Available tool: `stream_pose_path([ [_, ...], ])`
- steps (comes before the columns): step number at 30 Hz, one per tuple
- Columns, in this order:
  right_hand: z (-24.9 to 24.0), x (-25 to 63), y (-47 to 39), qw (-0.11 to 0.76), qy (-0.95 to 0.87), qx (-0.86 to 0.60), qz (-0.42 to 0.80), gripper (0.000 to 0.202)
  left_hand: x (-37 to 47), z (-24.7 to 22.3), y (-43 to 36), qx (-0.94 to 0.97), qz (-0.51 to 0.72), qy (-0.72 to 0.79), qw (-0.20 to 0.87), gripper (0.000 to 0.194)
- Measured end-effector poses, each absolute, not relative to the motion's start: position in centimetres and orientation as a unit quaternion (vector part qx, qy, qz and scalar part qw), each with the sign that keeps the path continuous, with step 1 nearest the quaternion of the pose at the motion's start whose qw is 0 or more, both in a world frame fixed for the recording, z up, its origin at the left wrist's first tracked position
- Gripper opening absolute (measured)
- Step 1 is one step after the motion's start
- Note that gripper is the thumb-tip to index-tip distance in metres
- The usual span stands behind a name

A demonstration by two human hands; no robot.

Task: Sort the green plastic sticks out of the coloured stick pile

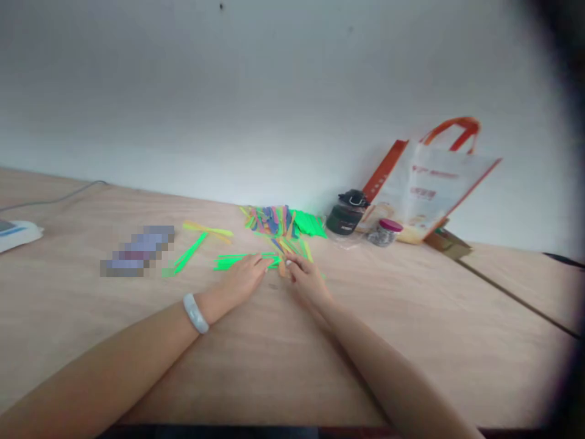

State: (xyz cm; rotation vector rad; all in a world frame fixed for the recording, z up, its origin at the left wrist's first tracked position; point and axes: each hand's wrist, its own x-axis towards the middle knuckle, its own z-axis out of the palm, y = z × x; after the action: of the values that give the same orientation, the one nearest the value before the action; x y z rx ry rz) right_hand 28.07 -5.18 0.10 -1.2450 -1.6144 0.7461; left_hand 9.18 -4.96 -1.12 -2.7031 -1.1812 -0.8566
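Two thin, bright-green strip bundles (pixel 191 252) lie separated, flat multicoloured strips (pixel 270 221) remain mixed, and we cannot tell whether our bent left fingers (pixel 263 263) or right fingers (pixel 298 261) grip anything.

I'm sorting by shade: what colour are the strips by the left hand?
The strips are bright green, seen in the head view.

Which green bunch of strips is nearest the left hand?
The middle green bunch, partly hidden by the left hand. The slanted green bunch and the green heap by the bottle lie farther away.
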Motion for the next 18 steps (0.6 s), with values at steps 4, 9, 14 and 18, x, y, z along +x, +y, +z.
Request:
stream_pose_path([
  [4, 0.3, 27.3, -5.6, 0.469, -0.637, -0.495, 0.359, 0.026, 9.3, -1.1, -5.3, -0.885, -0.280, -0.372, 0.018, 0.035],
  [9, -0.1, 26.9, -5.7, 0.495, -0.593, -0.477, 0.420, 0.028, 9.3, -1.1, -5.3, -0.885, -0.285, -0.367, 0.009, 0.036],
  [14, -0.8, 26.9, -5.4, 0.497, -0.588, -0.463, 0.439, 0.029, 9.2, -1.0, -5.3, -0.884, -0.274, -0.378, 0.014, 0.037],
  [18, -1.5, 27.1, -5.1, 0.477, -0.640, -0.481, 0.361, 0.031, 9.1, -0.8, -5.5, -0.883, -0.251, -0.396, 0.026, 0.034],
])
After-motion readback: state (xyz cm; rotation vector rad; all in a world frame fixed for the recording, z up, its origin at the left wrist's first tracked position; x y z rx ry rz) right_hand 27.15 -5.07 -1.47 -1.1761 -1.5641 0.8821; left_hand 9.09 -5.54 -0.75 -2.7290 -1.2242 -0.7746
